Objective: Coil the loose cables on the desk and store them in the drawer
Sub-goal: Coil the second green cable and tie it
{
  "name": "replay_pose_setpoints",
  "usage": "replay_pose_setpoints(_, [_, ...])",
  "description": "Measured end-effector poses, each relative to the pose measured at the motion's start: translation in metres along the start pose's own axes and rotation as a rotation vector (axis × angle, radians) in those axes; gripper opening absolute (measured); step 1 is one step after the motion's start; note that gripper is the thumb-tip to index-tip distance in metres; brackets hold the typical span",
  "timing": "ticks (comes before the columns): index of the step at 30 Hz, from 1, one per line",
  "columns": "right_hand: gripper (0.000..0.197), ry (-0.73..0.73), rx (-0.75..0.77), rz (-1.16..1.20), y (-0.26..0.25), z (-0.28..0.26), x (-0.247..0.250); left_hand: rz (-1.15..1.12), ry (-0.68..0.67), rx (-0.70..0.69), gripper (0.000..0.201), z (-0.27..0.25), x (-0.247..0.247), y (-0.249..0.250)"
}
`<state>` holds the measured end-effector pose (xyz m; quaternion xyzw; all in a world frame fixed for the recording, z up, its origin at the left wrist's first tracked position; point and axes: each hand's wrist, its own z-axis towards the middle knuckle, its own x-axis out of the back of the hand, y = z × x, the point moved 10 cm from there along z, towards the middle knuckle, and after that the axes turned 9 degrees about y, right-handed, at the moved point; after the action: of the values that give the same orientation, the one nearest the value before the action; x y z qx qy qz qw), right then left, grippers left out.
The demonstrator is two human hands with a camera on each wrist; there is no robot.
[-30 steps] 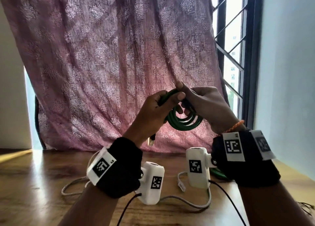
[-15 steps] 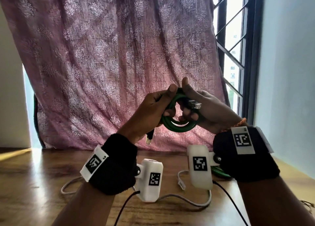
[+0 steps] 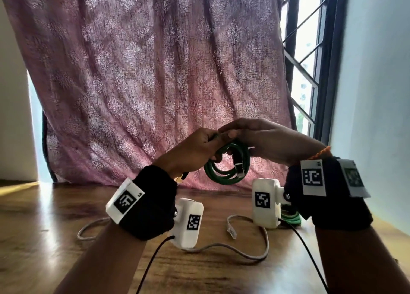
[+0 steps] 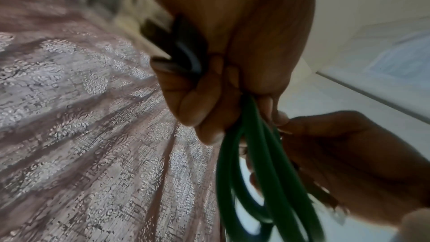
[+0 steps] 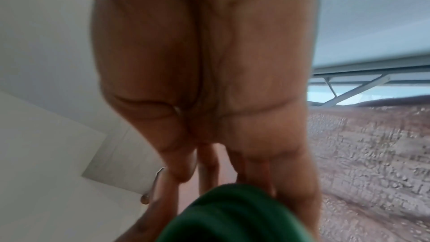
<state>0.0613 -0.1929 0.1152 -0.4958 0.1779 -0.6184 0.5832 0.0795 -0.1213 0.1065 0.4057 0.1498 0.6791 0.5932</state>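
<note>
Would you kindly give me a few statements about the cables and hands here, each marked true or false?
1. The green cable coil is held above the desk. True.
2. The left hand grips the coil with curled fingers. True.
3. The grey cable is neatly coiled. False: it lies loose on the desk.
4. The right hand rests flat on the desk. False: it is raised at the coil.
5. A second green cable lies on the desk. True.
</note>
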Motion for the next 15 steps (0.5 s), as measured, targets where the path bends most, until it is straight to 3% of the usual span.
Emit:
replay_pose_setpoints(3, [0.039,-0.076,0.042,-0.11,0.001,-0.002,-0.008,0.026,0.04,0.03,0.051,0.001,0.008,-0.004])
replay_pose_setpoints(7, [0.014,-0.002,0.158,-0.378,-0.002,0.01,-0.019,0.028,0.07,0.078,0.046,-0.003,0.013,-0.002])
replay_pose_setpoints(10, [0.01,0.078,0.22,-0.408,-0.007,0.015,-0.018,0.065,0.111,0.068,0.046,-0.004,0.02,0.003])
replay_pose_setpoints(15, [0.014,0.256,0.185,-0.301,-0.005,0.017,0.011,0.082,0.204,0.108,0.022,0.001,0.035,-0.004])
